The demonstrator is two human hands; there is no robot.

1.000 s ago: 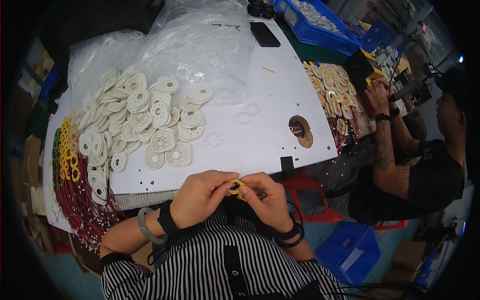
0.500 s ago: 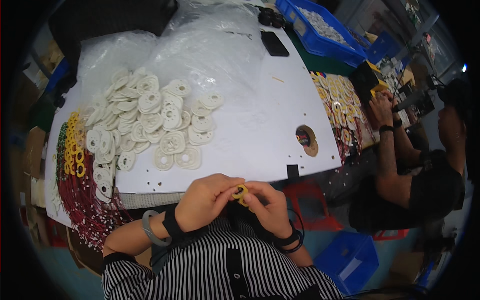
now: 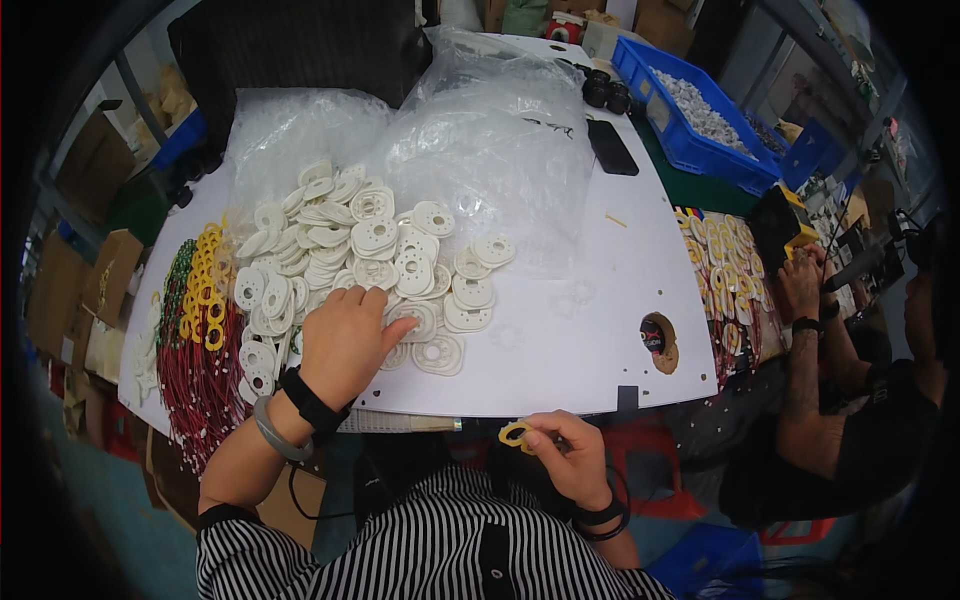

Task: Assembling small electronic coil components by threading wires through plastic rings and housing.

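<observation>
My left hand [image 3: 345,340] lies flat with fingers spread on a heap of white round plastic discs [image 3: 370,250] on the white table [image 3: 570,330]. Its fingertips touch the discs nearest the table's front edge. My right hand [image 3: 560,455] is below the front edge, close to my striped shirt, pinching a small yellow ring [image 3: 514,433] between thumb and fingers. A row of yellow rings [image 3: 205,290] on red wires [image 3: 195,380] lies left of my left hand.
Clear plastic bags [image 3: 470,140] lie behind the discs. A black phone [image 3: 611,147] and a blue bin of small white parts [image 3: 700,115] are at the back right. A round hole [image 3: 658,338] is in the table. Another person [image 3: 850,400] works at the right.
My hands were together at the table's edge on the yellow ring. My left hand has let go and reached forward onto the white discs; my right hand keeps the ring.
</observation>
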